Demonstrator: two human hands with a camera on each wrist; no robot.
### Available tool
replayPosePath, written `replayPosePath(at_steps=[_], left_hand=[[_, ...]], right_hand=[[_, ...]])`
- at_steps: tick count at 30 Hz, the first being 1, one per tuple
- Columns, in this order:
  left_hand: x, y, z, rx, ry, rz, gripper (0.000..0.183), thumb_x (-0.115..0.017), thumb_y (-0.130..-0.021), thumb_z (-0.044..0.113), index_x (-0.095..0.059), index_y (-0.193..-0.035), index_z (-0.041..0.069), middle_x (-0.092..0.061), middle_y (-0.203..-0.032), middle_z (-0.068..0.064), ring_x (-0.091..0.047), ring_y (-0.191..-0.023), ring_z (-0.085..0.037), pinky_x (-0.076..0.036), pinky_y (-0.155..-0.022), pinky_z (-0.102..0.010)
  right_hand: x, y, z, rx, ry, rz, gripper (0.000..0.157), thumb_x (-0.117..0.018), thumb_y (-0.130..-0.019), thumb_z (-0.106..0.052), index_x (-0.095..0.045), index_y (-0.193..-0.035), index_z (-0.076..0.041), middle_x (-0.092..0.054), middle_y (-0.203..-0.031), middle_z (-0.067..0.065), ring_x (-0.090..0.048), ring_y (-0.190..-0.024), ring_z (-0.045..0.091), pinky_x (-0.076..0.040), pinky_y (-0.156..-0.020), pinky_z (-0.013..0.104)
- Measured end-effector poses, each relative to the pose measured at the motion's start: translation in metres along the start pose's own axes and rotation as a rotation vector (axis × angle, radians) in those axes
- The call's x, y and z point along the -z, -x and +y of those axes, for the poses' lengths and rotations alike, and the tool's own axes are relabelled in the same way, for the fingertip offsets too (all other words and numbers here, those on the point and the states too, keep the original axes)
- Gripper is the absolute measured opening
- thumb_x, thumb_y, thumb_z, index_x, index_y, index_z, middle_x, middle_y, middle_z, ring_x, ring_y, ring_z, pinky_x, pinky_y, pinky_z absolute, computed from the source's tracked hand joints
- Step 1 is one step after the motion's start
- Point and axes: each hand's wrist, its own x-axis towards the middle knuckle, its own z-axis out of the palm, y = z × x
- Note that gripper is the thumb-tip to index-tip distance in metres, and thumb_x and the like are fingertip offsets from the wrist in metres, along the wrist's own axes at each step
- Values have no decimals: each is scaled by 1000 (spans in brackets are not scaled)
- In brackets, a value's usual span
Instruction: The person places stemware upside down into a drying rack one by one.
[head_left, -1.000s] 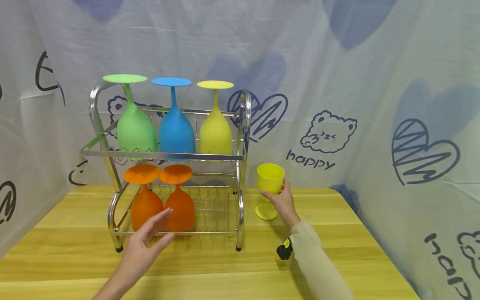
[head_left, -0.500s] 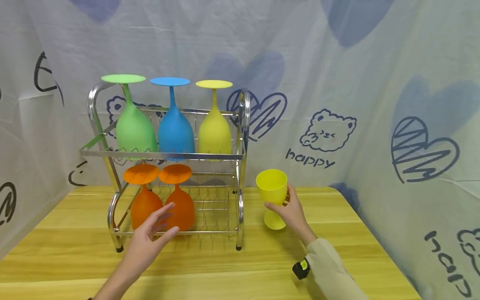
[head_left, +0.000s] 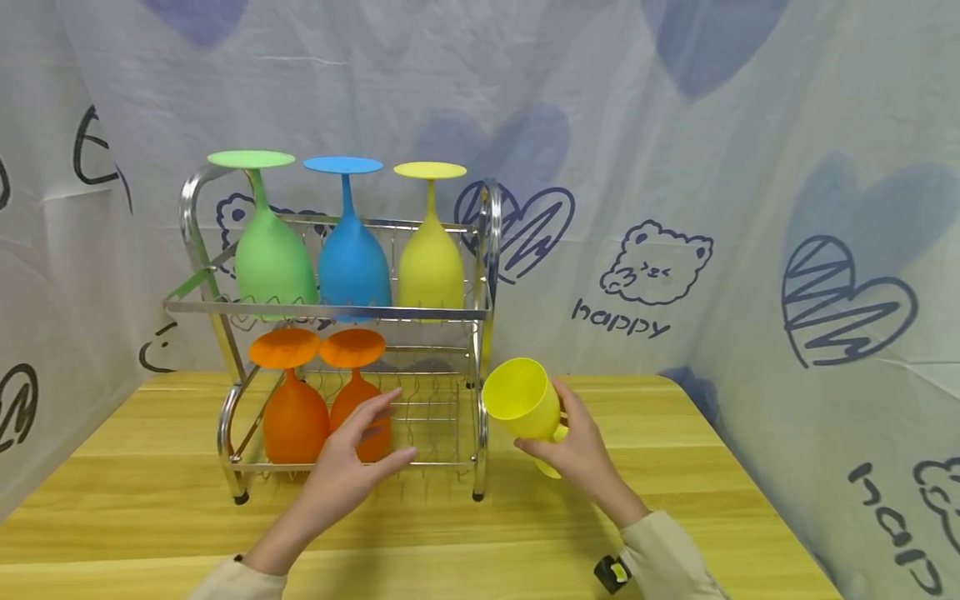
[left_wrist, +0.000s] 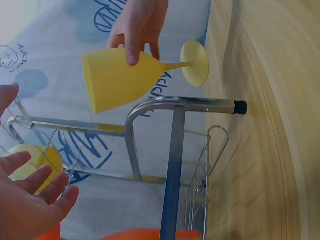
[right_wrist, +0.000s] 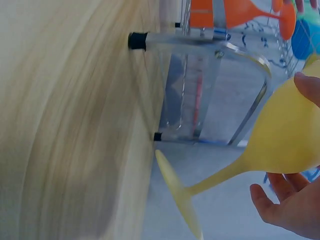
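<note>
My right hand [head_left: 576,446] grips a yellow goblet [head_left: 517,398] round its bowl, beside the rack's right leg. The goblet tilts, its mouth turned up and to the left; in the right wrist view its stem and round foot [right_wrist: 177,192] point away from the hand. My left hand [head_left: 351,467] is held with fingers spread and nothing in them, in front of the rack's lower tier. Behind it stand two orange goblets [head_left: 295,421], upside down, the right one partly covered by the fingers. The metal rack [head_left: 330,311] has two tiers.
On the upper tier, upside-down goblets in green [head_left: 273,258], blue [head_left: 352,262] and yellow [head_left: 431,267] stand in a row. The rack rests on a wooden table [head_left: 450,550]. A printed cloth [head_left: 637,150] hangs behind and at both sides.
My right hand has lifted the yellow goblet from the table, brought it nearer and tipped it leftward. My left hand has moved right, across the front of the lower tier.
</note>
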Motion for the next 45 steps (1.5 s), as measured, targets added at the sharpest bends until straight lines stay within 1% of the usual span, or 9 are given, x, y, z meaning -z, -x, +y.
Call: replayPosePath(at_steps=[10, 17, 22, 24, 29, 36, 40, 42, 45], left_hand=[[-24, -18, -2, -23, -31, -79, 79, -81, -79, 26, -41, -146, 14, -42, -146, -9, -44, -128, -33, -40, -103, -54], [-42, -29, -3, -114, -65, -129, 89, -86, -73, 27, -39, -147, 11, -37, -149, -13, -41, -129, -37, -39, -102, -56], [-50, -32, -1, -166, -96, -151, 90, -88, -69, 28, -43, -145, 12, -35, -150, -15, -36, -133, -40, -36, -100, -65], [-52, -32, 0, -175, -121, -162, 89, -88, -70, 29, -44, -145, 12, -34, -150, -16, -37, -131, -43, -38, -96, -67], [-55, -31, 0, -197, -149, -174, 84, -88, -71, 25, -47, -143, 11, -36, -148, -16, -42, -125, -44, -46, -91, -62], [-54, -30, -2, -220, -143, -153, 79, -89, -69, 22, -53, -138, 9, -46, -138, -11, -50, -119, -37, -48, -91, -58], [-53, -28, -4, -257, -119, -108, 77, -89, -68, 17, -55, -136, 8, -48, -138, -11, -50, -121, -37, -47, -93, -57], [-51, -26, -6, -266, -66, -80, 75, -89, -68, 12, -55, -135, 8, -49, -137, -12, -49, -122, -37, -47, -94, -54], [-47, -21, -10, -264, 54, -36, 75, -87, -68, 4, -54, -134, 7, -49, -137, -14, -47, -124, -37, -47, -96, -48]], right_hand=[[-4, 11, -12, 170, 139, -13, 94, -91, -57, -4, -46, -140, -6, -51, -128, 17, -51, -114, 35, -45, -95, 59], [-10, 16, -16, 283, 207, -40, 91, -93, -56, -7, -50, -137, -7, -51, -122, 16, -53, -108, 32, -49, -91, 53], [-14, 19, -21, 396, 290, -50, 92, -95, -54, -13, -52, -135, -4, -53, -120, 17, -54, -106, 32, -52, -87, 48], [-15, 21, -23, 430, 322, -50, 91, -96, -54, -16, -53, -134, -3, -54, -119, 17, -55, -105, 32, -53, -86, 47], [-17, 24, -25, 455, 369, -56, 91, -96, -54, -18, -54, -133, -3, -55, -118, 17, -56, -102, 31, -53, -83, 46], [-19, 27, -26, 487, 402, -38, 94, -96, -53, -18, -51, -135, -4, -55, -118, 18, -56, -103, 32, -53, -85, 48], [-19, 30, -27, 534, 439, 1, 96, -96, -55, -22, -48, -136, -3, -53, -123, 20, -55, -107, 34, -52, -87, 50], [-18, 34, -29, 553, 416, 25, 94, -94, -59, -25, -46, -137, 0, -51, -127, 22, -52, -112, 36, -50, -90, 52], [-17, 39, -31, 596, 336, 95, 81, -80, -79, -39, -44, -136, 4, -49, -133, 22, -49, -118, 36, -47, -97, 48]])
